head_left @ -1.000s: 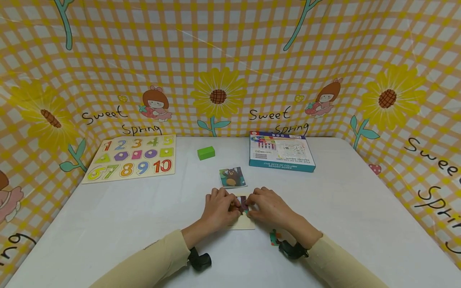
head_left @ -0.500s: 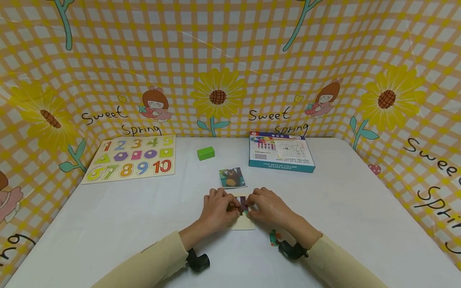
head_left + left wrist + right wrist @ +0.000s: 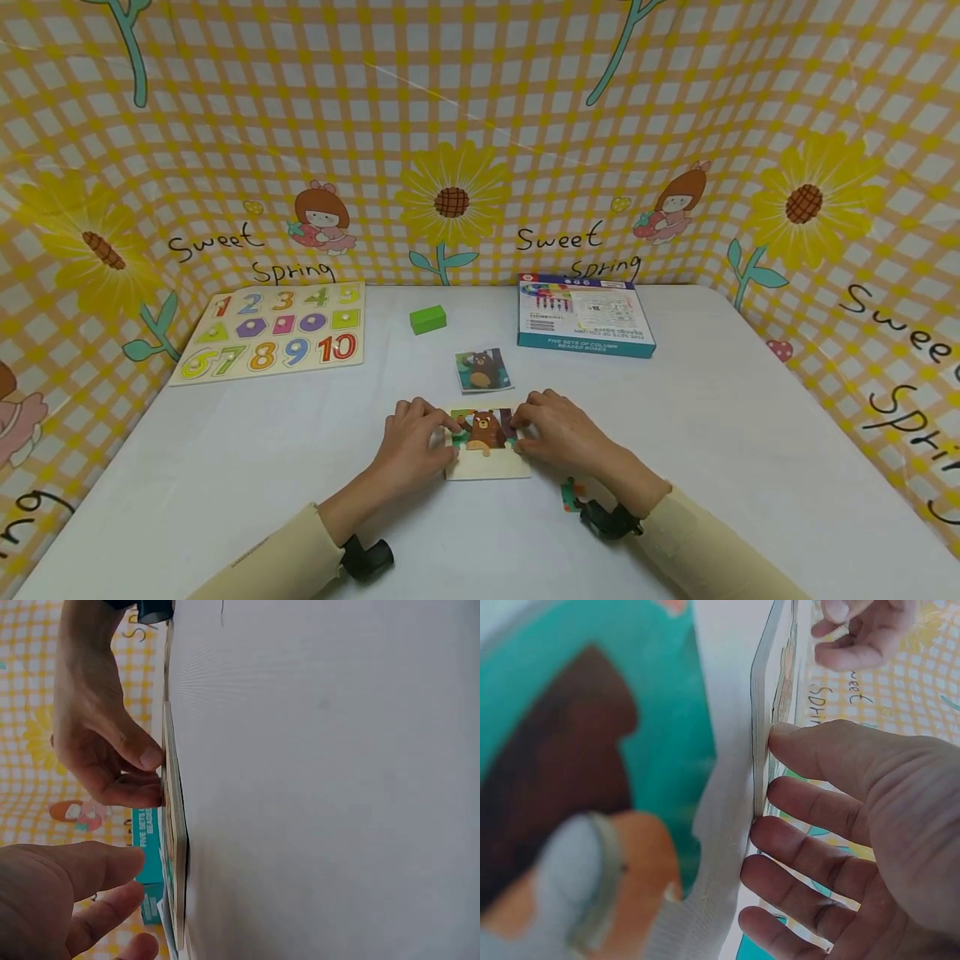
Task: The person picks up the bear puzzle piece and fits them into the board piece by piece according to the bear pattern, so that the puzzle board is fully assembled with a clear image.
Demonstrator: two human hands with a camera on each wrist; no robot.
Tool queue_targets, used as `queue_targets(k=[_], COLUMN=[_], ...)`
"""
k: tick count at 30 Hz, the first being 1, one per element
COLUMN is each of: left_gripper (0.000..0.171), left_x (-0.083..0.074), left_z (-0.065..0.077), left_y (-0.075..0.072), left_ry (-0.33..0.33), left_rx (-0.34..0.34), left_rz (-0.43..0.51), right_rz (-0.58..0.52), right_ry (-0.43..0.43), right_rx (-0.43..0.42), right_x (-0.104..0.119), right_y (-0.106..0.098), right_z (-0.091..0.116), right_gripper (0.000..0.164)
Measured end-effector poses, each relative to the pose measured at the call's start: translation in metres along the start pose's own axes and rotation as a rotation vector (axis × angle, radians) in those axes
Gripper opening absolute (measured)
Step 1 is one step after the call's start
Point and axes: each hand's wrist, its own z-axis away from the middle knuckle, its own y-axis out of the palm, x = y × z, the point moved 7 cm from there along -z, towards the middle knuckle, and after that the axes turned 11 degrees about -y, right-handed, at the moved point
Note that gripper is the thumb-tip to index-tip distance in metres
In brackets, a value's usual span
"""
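A small wooden jigsaw board (image 3: pixel 487 467) lies in front of me, its upper part filled with a brown bear picture (image 3: pixel 483 427) and its lower strip bare. My left hand (image 3: pixel 414 442) is at the board's left edge; in the left wrist view its fingers (image 3: pixel 109 866) are loosely extended and grip nothing. At the opposite edge, my right hand (image 3: pixel 562 429) rests with its thumb and fingertips against the board, fingers spread in the right wrist view. A loose puzzle piece (image 3: pixel 572 495), green and orange, lies by the right wrist and looms large in the right wrist view.
Behind the board lies a bear picture card (image 3: pixel 483 370). Farther back are a green block (image 3: pixel 428 320), a number-and-shape board (image 3: pixel 273 333) at left and a teal-edged box (image 3: pixel 588 317) at right. A checked cloth (image 3: pixel 450 108) rises around the white table.
My left hand has moved left, from over the bear picture to the board's left edge, uncovering the bear. My right hand has hardly moved.
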Motion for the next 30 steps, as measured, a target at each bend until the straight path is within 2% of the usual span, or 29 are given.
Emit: queue_targets(k=[11,24,30], left_gripper=[0.024,0.026,0.026], left_x=[0.013,0.014,0.014], left_z=[0.009,0.011,0.01], left_y=[0.001,0.001,0.002], left_ry=[0.009,0.024,0.027], left_rx=[0.024,0.022,0.013], left_rz=[-0.026,-0.034,-0.044], right_rz=[-0.013,-0.021,-0.035], right_ry=[0.015,0.003,0.033], right_rx=[-0.006,-0.014,0.003], right_x=[0.0,0.0,-0.006], right_y=[0.001,-0.001,-0.005], right_z=[0.001,0.001,0.006], right_gripper=[0.023,0.024,0.025])
